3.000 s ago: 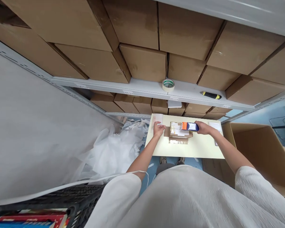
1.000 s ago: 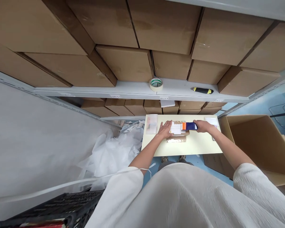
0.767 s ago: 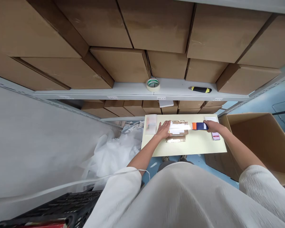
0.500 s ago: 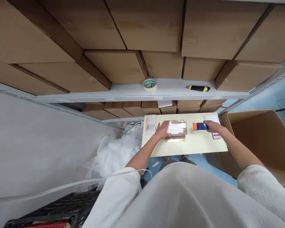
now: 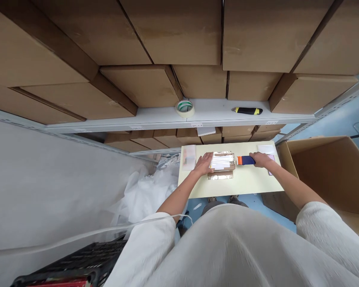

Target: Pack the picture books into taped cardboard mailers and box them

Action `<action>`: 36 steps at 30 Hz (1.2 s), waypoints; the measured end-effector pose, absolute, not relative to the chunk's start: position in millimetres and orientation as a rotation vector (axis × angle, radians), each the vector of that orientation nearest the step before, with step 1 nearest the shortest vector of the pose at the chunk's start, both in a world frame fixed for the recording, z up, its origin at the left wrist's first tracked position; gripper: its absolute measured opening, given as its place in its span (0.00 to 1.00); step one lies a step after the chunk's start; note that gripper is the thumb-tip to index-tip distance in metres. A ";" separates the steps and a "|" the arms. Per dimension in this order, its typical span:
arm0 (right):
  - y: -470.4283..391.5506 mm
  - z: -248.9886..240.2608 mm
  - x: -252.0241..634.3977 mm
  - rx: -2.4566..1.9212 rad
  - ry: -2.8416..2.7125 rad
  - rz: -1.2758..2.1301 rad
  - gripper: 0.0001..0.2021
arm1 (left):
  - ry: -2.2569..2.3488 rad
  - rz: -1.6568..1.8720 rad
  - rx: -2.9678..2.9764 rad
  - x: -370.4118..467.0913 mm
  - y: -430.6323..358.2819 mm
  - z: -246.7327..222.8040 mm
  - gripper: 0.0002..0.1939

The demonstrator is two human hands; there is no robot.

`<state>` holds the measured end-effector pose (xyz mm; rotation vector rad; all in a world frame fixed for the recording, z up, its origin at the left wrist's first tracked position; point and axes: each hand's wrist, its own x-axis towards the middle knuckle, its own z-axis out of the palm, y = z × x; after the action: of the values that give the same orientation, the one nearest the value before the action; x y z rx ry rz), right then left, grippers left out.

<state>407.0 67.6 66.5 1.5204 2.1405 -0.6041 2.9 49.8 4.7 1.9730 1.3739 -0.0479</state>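
Note:
A small cardboard box (image 5: 223,163) with a white label and shiny clear tape lies on a pale yellow board (image 5: 242,184). Flat against the box's left end, my left hand (image 5: 202,164) rests with its fingers stretched out. My right hand (image 5: 259,159) is closed round a blue tape dispenser (image 5: 246,160), whose orange front points at the box's right end with a small gap between them. A phone (image 5: 271,167) is partly hidden behind my right wrist. A strip of brown cardboard with shiny tape (image 5: 220,175) shows along the box's near side.
A shelf edge (image 5: 155,124) runs beyond the board, carrying large cartons (image 5: 197,81), a tape roll (image 5: 185,108) and a utility knife (image 5: 247,111). An open carton (image 5: 323,175) stands right; white plastic wrap (image 5: 146,195) and a black crate (image 5: 74,259) are at left.
My right hand has moved left with the tape dispenser, bringing its orange front closer to the box. My left hand stays on the box.

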 end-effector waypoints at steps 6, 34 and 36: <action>86.1 58.8 373.7 1.473 2.113 -0.528 0.28 | 1.346 0.050 1.922 2.7 47.4 4.4 0.65; 17.4 2.3 403.7 2.194 1.781 -0.859 0.23 | 1.328 0.050 1.961 1.1 45.6 8.7 0.64; 9.6 -2.6 393.0 2.205 1.805 -0.717 0.24 | 1.322 0.059 1.964 0.9 45.9 8.6 0.63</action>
<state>393.0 9.6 -2.6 2.2054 1.8053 -0.7172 0.9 45.9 8.6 1.9644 1.3221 0.0592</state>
